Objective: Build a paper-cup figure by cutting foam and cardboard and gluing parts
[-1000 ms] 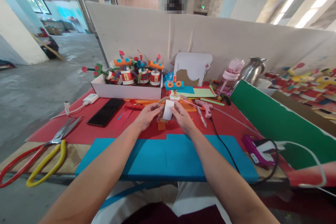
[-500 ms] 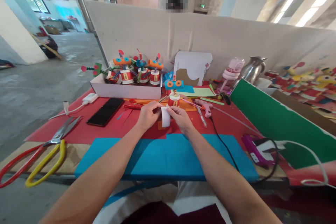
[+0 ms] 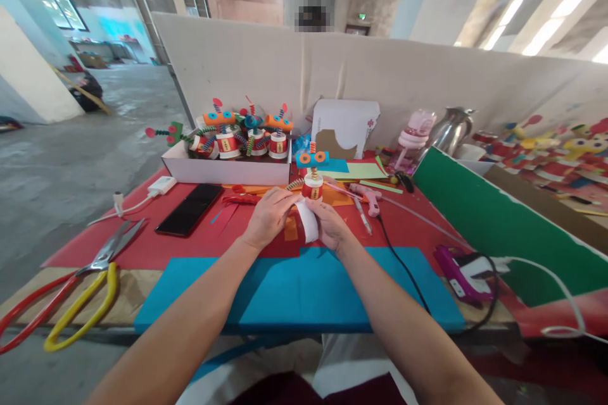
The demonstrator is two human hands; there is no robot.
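Note:
Between my two hands a strip of white paper point(image 3: 308, 220) hangs down, curving slightly to the right. My left hand point(image 3: 272, 215) pinches its upper left end. My right hand point(image 3: 329, 223) is closed on its right edge, thumb on top. Just behind the strip stands a paper-cup figure point(image 3: 312, 185) with a red and white body, a spring neck and a blue tube head point(image 3: 312, 159) with orange eyes. A coiled paper arm point(image 3: 295, 184) sticks out at its left, close to my left fingers. The figure's lower part is partly hidden by my hands.
Similar figures fill a white box point(image 3: 228, 171) at the back left. Large scissors point(image 3: 102, 259) and a black phone point(image 3: 189, 210) lie left. At right are a pink glue gun point(image 3: 370, 197), a pen point(image 3: 362, 215), a purple power socket point(image 3: 460, 275) and a green board point(image 3: 503, 228).
The white strip now slants and reaches further down to the right. My left fingers have stretched over its top end, and my right hand has turned slightly around its edge.

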